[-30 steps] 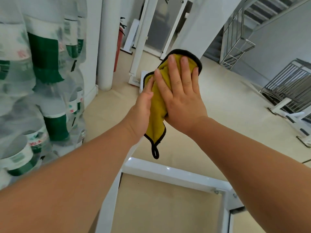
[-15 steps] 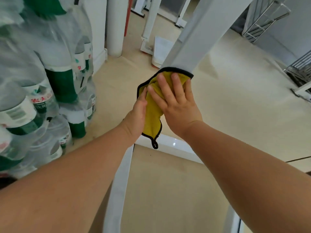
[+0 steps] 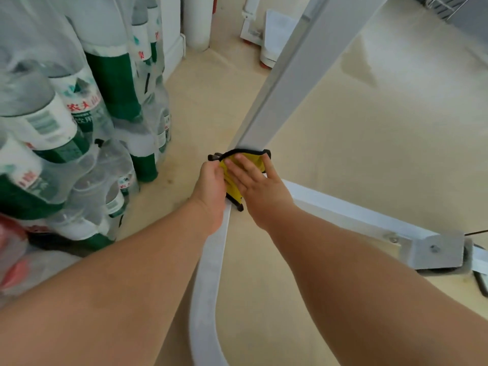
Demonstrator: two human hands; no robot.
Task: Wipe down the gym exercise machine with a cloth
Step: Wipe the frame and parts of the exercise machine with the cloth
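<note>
A yellow cloth with black trim (image 3: 233, 187) is wrapped round the foot of the machine's white upright post (image 3: 293, 72), just above the white base frame (image 3: 211, 265) on the floor. My right hand (image 3: 260, 190) presses flat on the cloth with straight fingers. My left hand (image 3: 211, 187) grips the cloth's left side, its fingers curled round the post. Most of the cloth is hidden under both hands; only its top edge and a dangling loop show.
Shrink-wrapped packs of green-labelled water bottles (image 3: 79, 122) are stacked close on the left. A white cross rail (image 3: 353, 212) runs right to a grey bolted foot plate (image 3: 435, 250). Beige floor (image 3: 369, 143) lies beyond, and another white machine foot (image 3: 274, 33) stands farther back.
Both hands have slid the cloth down the post, from about mid-height to its foot at the base frame. The view has tilted down with them.
</note>
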